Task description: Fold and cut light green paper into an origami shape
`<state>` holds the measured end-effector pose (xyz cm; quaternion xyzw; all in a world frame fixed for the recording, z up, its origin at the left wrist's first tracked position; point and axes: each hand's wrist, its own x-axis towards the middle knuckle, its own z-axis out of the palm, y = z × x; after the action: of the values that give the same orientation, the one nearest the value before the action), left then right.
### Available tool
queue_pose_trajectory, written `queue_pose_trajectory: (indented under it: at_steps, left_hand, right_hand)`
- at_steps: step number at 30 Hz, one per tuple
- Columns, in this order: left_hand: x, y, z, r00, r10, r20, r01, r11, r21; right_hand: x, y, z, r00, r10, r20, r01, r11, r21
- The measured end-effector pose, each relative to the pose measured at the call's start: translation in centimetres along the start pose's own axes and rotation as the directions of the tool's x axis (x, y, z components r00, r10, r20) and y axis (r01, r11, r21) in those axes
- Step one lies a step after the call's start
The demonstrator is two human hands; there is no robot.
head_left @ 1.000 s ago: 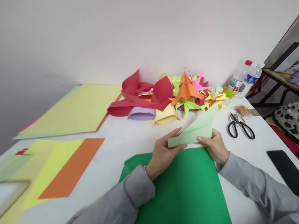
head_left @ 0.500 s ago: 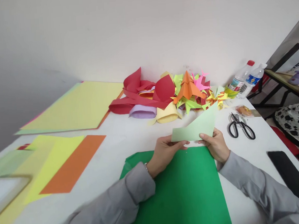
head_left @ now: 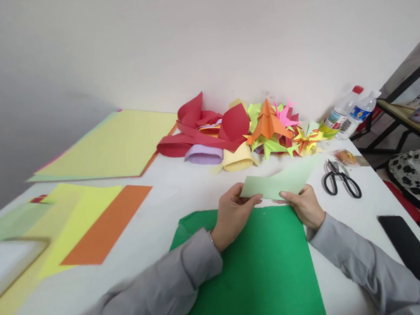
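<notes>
Both hands hold a folded pale green paper just above the far edge of a dark green sheet on the white table. My left hand pinches its left end between thumb and fingers. At the right end, my right hand grips it with the thumb on top. The paper lies low and nearly flat, its pointed corner reaching right toward the black scissors. Grey sleeves cover both forearms.
A heap of folded and curled coloured paper shapes sits against the wall. Yellow and orange sheets lie at the left, a larger yellow stack behind them. Two plastic bottles stand at the right; a black flat object lies near the table edge.
The pale green paper has tipped from standing upright with its point raised to lying low and nearly flat. Both hands kept their hold and shifted slightly right.
</notes>
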<state>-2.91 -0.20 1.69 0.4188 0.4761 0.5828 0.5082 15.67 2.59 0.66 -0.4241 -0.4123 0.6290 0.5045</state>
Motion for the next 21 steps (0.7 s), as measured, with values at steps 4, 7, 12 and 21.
queue_pose_trajectory:
  at_steps: [4, 7, 12, 21]
  left_hand:
    - [-0.4, -0.3, 0.2, 0.995, 0.103, -0.019, -0.103, 0.995, -0.017]
    - [-0.7, -0.3, 0.0, 0.963, 0.27, -0.015, -0.265, 0.953, 0.149]
    - [-0.8, -0.1, -0.7, 0.854, 0.477, 0.205, -0.518, 0.81, 0.274]
    - [-0.7, -0.9, -1.5, 0.72, 0.61, 0.33, -0.692, 0.667, 0.276]
  right_hand:
    - [0.0, -0.3, -0.1, 0.999, 0.037, 0.014, -0.037, 0.999, 0.032]
    - [0.2, -0.5, -0.4, 0.998, 0.026, 0.061, -0.028, 0.999, 0.023]
    - [0.8, -1.0, -1.3, 0.985, -0.064, 0.162, 0.073, 0.996, -0.053]
    - [1.1, -0.7, -2.8, 0.934, -0.134, 0.33, 0.171, 0.982, -0.085]
